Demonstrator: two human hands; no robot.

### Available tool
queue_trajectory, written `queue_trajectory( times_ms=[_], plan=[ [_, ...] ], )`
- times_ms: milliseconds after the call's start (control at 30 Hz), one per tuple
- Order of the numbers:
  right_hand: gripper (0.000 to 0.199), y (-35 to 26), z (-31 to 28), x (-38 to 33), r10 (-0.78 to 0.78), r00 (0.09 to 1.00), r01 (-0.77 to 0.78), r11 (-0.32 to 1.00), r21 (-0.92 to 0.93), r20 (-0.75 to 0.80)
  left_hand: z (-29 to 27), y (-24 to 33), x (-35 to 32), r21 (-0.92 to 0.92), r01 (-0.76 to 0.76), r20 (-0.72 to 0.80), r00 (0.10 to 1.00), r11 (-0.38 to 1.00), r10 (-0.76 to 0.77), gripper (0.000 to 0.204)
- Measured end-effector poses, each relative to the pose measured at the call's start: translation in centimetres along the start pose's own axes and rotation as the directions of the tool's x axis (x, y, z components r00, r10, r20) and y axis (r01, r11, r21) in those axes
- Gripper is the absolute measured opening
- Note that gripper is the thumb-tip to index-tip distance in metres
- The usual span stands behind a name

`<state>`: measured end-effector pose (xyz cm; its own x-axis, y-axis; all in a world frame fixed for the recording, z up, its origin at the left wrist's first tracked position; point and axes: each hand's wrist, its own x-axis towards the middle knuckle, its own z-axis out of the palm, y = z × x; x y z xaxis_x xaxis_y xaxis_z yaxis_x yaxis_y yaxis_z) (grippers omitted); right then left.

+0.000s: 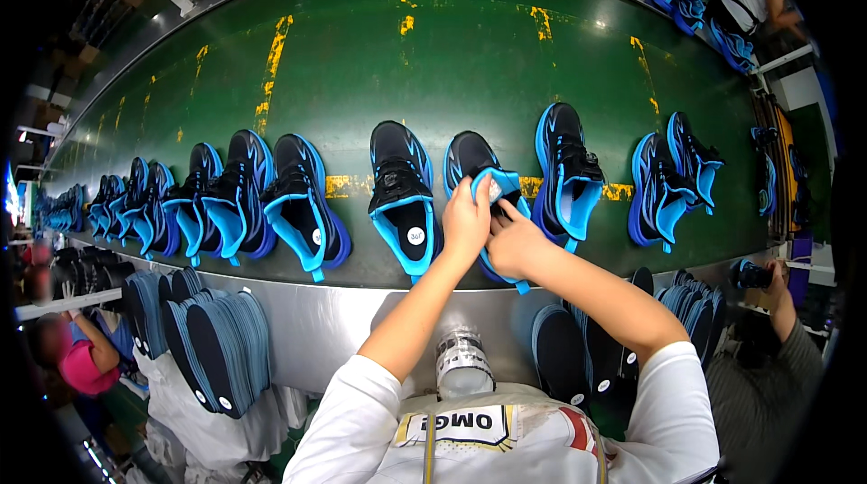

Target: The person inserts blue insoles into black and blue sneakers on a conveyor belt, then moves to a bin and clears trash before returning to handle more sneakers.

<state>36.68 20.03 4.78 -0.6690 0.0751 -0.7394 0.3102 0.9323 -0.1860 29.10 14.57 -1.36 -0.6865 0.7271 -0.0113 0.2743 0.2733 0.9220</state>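
Observation:
A black and blue sneaker [470, 154] stands on the green conveyor belt, toe away from me, and both my hands are at its opening. My left hand [466, 224] is closed on the sneaker's tongue, which shows its light blue lining and a small whitish patch. My right hand [517, 242] reaches into the opening from the right with curled fingers. Its fingertips are partly hidden inside, so what they grip cannot be made out. Just left stands a matching sneaker [402, 172] with a black insole and a round white sticker inside. Another sneaker [564, 159] stands to the right.
More sneakers [244, 186] line the green belt [361, 60] to the left, others [664, 181] to the right. Stacked insoles [226, 349] lie left of me, and more insoles [560, 349] to the right. A clear wrapped roll [462, 362] sits before my chest. Other people work at both sides.

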Motion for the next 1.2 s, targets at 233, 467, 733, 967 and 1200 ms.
queue_trajectory(
  times_ms=[233, 467, 733, 967, 1200],
  plan=[
    [0.07, -1.0, 3.6, -1.7, 0.07, 0.995, -0.066, 0.995, 0.075, -0.065, -0.4, 1.9, 0.5, 0.279, -0.196, -0.036, 0.976, 0.94, 0.214, 0.045],
    [0.015, -1.4, 8.6, -6.4, 0.203, 0.403, 0.186, 0.937, 0.297, -0.892, -2.9, 3.0, 1.0, 0.573, -0.603, 0.212, 0.764, 0.556, 0.61, 0.04],
    [0.02, -4.7, 14.7, -7.7, 0.326, 0.374, 0.214, 0.881, 0.423, -0.868, -6.1, 5.0, -3.1, 0.512, -0.686, 0.328, 0.712, 0.516, 0.621, 0.033],
    [0.037, -3.8, 10.8, -9.0, 0.348, 0.294, 0.128, 0.909, 0.397, -0.89, -6.7, 5.7, 2.5, 0.436, -0.528, 0.339, 0.847, 0.729, 0.41, 0.02],
    [0.059, 0.3, 19.4, -20.9, 0.716, 0.355, -0.384, 0.698, 0.604, -0.601, 0.8, 12.1, 3.8, 0.125, -0.465, 0.434, 0.82, 0.876, 0.373, 0.033]
  ],
)
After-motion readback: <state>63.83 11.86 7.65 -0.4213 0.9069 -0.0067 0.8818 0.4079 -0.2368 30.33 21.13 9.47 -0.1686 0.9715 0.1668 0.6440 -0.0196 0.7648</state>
